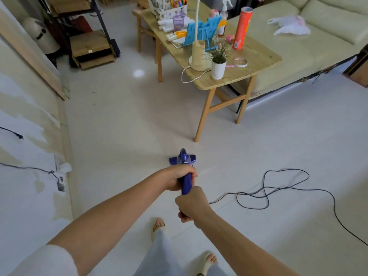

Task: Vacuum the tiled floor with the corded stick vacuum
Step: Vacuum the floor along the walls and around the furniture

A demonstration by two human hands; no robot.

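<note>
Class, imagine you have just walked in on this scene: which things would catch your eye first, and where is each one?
First, the purple stick vacuum at centre, its handle gripped by the left hand above the right hand. Next, the dark power cord looping over the tiled floor to the right. Behind, a cluttered wooden table stands beside a cream sofa, a tall red tube upright on it.

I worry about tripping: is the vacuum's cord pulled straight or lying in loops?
In loops. The dark cord lies slack on the tiled floor, to the right of both hands, curling over itself before trailing off right.
</note>
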